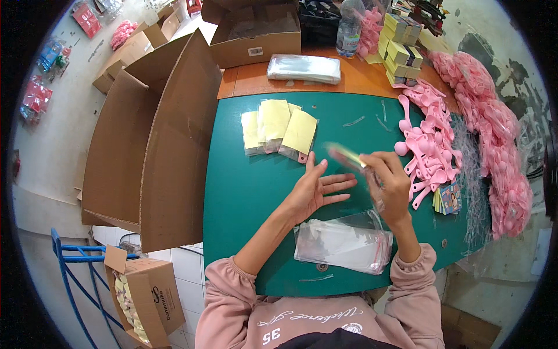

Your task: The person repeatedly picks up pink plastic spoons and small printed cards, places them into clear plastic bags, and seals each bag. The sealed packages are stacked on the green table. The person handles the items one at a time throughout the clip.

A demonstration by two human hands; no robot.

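Over the middle of the green table (pixel 232 203), my right hand (pixel 386 180) pinches a small clear packet (pixel 347 156) with a yellow card in it. Motion blurs the packet's far end. My left hand (pixel 319 189) is beside it, palm turned up and fingers spread, holding nothing. Beyond my left hand lies an overlapping group of filled packets (pixel 276 123) with yellow cards. Close to my body rests a pile of clear plastic bags (pixel 337 243). Pink plastic spoons (pixel 430 154) are heaped on the right, with a small stack of printed cards (pixel 449 199) at their near end.
Open cardboard boxes (pixel 180 139) stand along the left side and at the back (pixel 256 43). A bundle of clear bags (pixel 304 68), a water bottle (pixel 350 29) and card stacks (pixel 402 49) sit on the orange strip. Bagged pink spoons (pixel 488 128) line the right edge.
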